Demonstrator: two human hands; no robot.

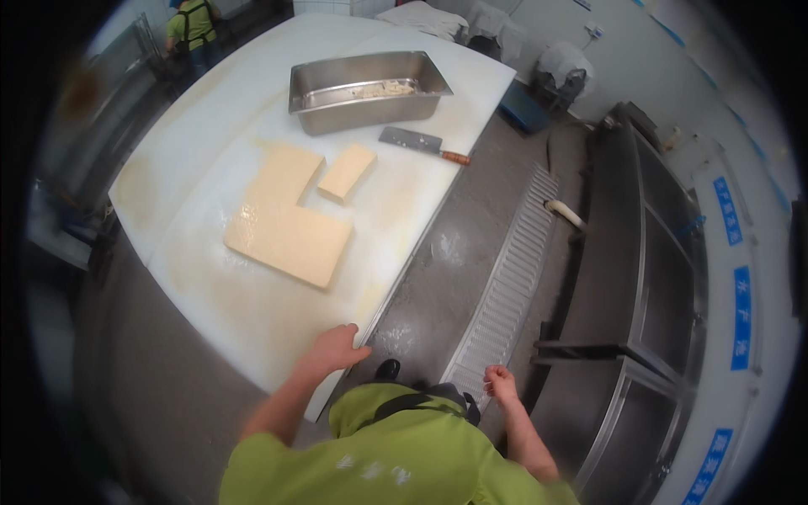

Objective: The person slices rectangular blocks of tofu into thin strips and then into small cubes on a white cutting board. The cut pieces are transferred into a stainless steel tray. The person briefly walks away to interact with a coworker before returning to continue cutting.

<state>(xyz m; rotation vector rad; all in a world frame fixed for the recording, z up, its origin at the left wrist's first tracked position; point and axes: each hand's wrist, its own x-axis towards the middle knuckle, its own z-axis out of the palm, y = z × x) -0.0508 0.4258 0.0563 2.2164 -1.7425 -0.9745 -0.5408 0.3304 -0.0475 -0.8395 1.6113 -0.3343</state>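
My left hand (339, 347) is over the near corner of a white cutting-board table top (252, 322), thumb and fingers apart, holding nothing. My right hand (500, 382) hangs off the table above the floor grate, fingers curled; whether it holds anything small cannot be told. On the table lies a large pale-yellow L-shaped slab (284, 224), with a smaller rectangular block (347, 172) of the same material beside its notch. Beyond them is a deep stainless steel pan (372, 113) with pale scraps (391, 89) inside. A cleaver (413, 139) with a wooden handle lies between pan and table edge.
A metal drain grate (505, 290) runs along the floor right of the table. Stainless steel sinks or tanks (606, 252) stand further right, with a pale hose (565, 214) by them. A blue platform (522, 107) is on the floor behind. A co-worker (194, 28) stands at the far left.
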